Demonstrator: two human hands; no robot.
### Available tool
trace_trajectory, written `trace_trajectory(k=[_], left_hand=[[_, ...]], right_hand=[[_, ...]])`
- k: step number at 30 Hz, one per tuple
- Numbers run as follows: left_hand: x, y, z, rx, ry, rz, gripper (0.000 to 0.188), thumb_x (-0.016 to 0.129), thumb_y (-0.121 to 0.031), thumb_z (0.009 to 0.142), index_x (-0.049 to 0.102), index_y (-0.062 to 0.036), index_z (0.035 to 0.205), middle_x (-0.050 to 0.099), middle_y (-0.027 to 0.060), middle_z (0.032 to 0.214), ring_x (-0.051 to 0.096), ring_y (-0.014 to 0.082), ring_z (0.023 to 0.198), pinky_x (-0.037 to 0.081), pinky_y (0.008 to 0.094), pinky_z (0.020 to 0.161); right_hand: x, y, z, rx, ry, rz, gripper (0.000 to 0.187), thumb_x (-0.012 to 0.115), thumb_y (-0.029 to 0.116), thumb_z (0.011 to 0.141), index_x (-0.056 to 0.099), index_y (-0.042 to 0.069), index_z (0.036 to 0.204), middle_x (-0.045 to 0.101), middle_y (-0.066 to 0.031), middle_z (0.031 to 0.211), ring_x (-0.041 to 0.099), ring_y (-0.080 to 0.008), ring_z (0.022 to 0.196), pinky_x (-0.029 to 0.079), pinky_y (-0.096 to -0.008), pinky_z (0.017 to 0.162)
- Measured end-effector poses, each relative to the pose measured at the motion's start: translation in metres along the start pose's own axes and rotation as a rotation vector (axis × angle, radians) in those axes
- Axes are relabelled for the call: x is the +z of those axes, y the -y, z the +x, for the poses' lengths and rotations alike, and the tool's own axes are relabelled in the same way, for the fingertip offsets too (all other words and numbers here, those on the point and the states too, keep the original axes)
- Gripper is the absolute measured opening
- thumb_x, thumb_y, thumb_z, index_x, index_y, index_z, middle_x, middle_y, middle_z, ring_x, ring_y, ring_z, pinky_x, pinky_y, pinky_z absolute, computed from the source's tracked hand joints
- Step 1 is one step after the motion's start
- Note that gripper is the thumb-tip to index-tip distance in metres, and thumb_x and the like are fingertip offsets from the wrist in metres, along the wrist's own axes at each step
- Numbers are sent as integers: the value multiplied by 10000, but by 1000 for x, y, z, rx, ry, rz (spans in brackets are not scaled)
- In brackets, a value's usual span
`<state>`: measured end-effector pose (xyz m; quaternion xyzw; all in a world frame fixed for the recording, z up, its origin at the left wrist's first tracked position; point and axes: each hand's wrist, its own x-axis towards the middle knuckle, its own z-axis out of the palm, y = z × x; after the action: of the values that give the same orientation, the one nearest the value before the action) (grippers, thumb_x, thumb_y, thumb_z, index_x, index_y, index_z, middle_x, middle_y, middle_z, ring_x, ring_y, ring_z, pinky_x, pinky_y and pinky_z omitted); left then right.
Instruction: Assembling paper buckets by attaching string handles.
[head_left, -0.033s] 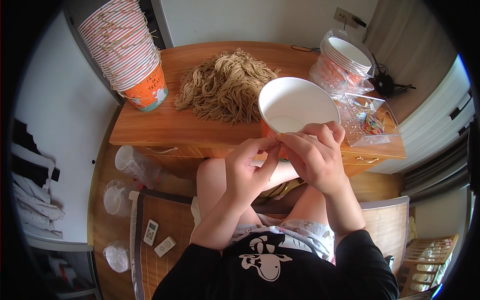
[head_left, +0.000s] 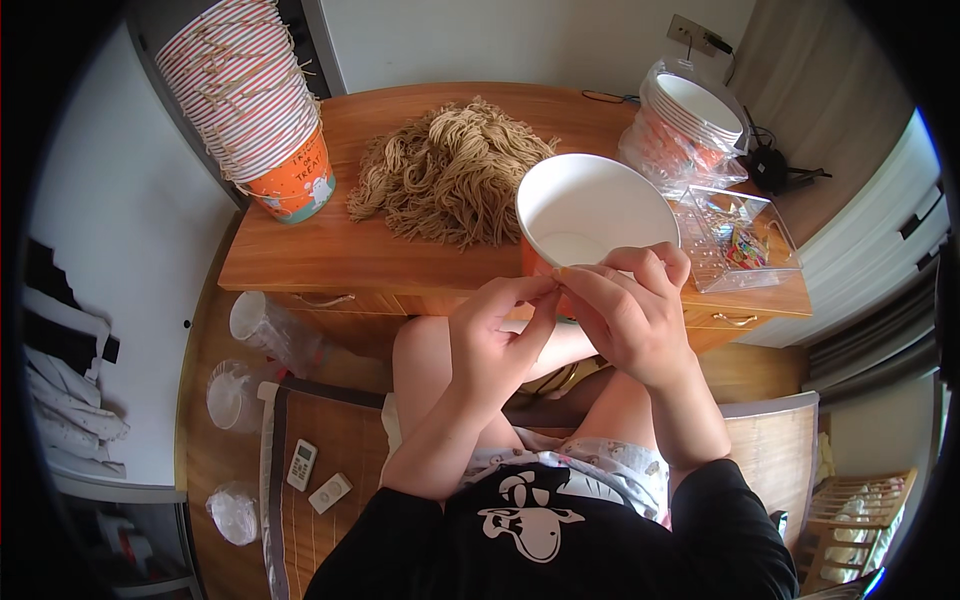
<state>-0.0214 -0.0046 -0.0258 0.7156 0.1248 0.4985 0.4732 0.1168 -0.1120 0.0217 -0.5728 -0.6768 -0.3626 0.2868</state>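
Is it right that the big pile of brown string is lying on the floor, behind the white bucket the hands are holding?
Not quite. The head view shows the pile of brown string lying on the wooden table, not the floor. It is behind the white bucket that both hands hold.

Both bare forearms rise from the lower edge and converge at the middle of the view, above the person's bare knees. The left hand (head_left: 497, 345) is turned palm inward with its fingers curled and its thumb and forefinger tips pinched together at the top, touching the fingertips of the right hand (head_left: 628, 315). The right hand shows its back, knuckles up, its fingers bent over and pinched toward the left hand's tips.
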Motion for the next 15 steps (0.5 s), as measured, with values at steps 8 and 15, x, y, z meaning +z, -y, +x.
trace_trajectory(k=[8, 15], left_hand=[[1, 1, -1, 109, -123, 203, 244, 812, 57, 761, 781, -44, 981, 756, 68, 852, 709, 216, 771, 552, 320, 687], [0, 4, 5, 252, -128, 272, 242, 812, 55, 743, 775, -49, 959, 745, 60, 830, 700, 230, 765, 542, 329, 700]], right_hand=[[3, 3, -3, -24, -25, -40, 408, 754, 190, 817, 634, 159, 1206, 711, 99, 997, 589, -123, 925, 351, -357, 884], [9, 3, -4, 1, -112, -25, 438, 795, 161, 787, 627, 154, 1191, 712, 94, 960, 599, -117, 884, 344, -361, 889]])
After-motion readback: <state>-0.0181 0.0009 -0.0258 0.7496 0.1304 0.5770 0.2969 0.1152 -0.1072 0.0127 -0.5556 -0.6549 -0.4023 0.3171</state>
